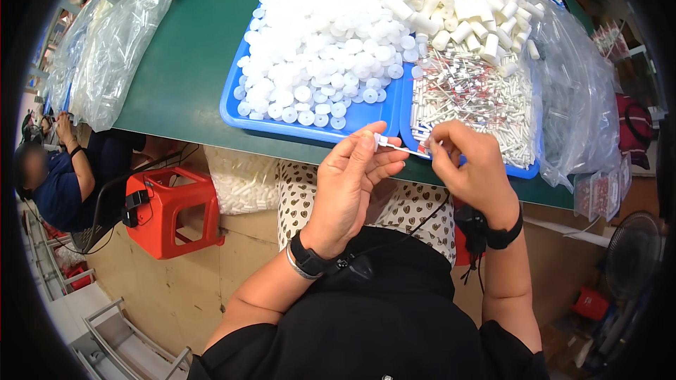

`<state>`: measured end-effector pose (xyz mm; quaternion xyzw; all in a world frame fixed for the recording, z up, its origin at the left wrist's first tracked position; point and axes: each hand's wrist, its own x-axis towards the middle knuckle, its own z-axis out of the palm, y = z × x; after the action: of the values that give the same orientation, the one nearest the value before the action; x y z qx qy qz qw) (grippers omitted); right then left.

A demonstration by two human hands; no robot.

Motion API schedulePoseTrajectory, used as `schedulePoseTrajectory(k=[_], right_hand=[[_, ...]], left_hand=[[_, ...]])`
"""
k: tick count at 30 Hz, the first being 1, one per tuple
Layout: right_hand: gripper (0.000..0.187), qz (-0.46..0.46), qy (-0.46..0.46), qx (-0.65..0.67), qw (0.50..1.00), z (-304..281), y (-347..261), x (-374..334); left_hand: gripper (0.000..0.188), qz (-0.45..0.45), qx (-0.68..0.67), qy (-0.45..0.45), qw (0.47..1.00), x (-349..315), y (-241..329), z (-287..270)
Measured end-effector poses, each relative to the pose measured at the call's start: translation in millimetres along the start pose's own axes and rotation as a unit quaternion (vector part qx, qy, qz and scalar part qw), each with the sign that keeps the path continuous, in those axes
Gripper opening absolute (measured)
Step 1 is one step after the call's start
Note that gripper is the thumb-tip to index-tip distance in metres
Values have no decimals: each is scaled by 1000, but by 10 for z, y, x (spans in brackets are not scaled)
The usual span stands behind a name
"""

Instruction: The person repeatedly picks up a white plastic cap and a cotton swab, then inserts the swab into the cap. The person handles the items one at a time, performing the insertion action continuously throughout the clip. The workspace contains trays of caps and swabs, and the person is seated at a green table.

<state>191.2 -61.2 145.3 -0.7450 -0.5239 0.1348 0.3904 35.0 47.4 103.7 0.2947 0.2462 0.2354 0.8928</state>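
Over the front edge of the table, my left hand [352, 176] pinches a small white plastic piece [380, 139] between thumb and forefinger, its other fingers loosely spread. From that piece a thin white stick [403, 148] runs toward my right hand [470, 169]. My right thumb and forefinger are closed at the stick's far end, where a bit of red shows; their tips partly hide it. Just beyond my hands is a blue tray [232, 109] heaped with translucent white discs [303, 93]. A blue tray beside it holds many thin white sticks [507, 123], some with red parts.
White foam-like cylinders [465, 17] pile up behind the sticks. Clear plastic bags lie at the right [574, 98] and far left [116, 63] of the green table [179, 63]. A red stool [172, 211] stands at left, near a seated person [67, 179]. A fan [632, 253] is at right.
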Motion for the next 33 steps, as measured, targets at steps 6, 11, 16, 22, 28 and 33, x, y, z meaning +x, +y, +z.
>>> schedulePoseTrajectory(k=[6,11,16,22,28,33], right_hand=[[14,-53,17,-6,998,-28,-49,-140],[14,-62,26,-7,998,-40,-45,-169],[16,-91,30,-26,995,-25,2,-190],[10,95,-47,188,976,23,-79,-225],[17,89,-86,175,977,24,-48,-242],[14,-48,-33,-65,996,-348,-2,-5]], left_hand=[[40,12,-11,-1,1000,17,30,71],[40,15,-2,4,1000,28,-20,39],[39,8,2,-2,1000,39,-38,27],[41,3,42,-72,997,-27,-144,95],[43,-23,83,-88,992,-35,-148,111],[38,-18,48,-63,997,-20,-75,149]])
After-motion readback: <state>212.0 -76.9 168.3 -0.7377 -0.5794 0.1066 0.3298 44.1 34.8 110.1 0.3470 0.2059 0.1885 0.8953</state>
